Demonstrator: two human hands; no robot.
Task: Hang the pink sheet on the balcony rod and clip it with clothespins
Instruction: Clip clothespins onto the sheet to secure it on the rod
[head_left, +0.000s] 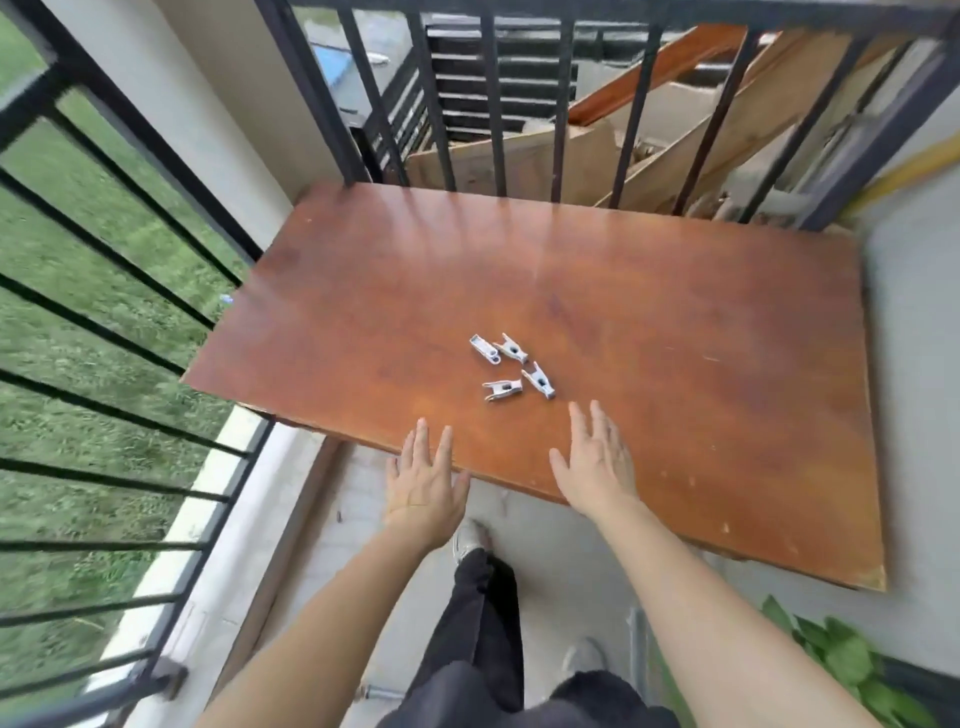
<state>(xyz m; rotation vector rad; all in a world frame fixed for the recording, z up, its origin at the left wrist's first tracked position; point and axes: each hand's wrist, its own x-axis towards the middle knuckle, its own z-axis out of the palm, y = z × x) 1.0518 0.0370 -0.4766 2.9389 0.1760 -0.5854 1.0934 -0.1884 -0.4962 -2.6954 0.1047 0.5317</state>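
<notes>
Several grey clothespins (511, 366) lie in a loose cluster near the middle of a brown wooden table (675, 338). My left hand (426, 480) hovers flat over the table's near edge, fingers spread, holding nothing. My right hand (597, 462) is stretched out palm down just below and right of the clothespins, fingers apart and empty. No pink sheet or hanging rod is in view.
A black metal railing (119, 312) runs along the left with grass beyond it, and more bars (493, 93) stand behind the table. Wooden boards (701, 130) are piled past the far bars. Green leaves (841, 660) sit at the lower right. My legs stand on the tiled floor.
</notes>
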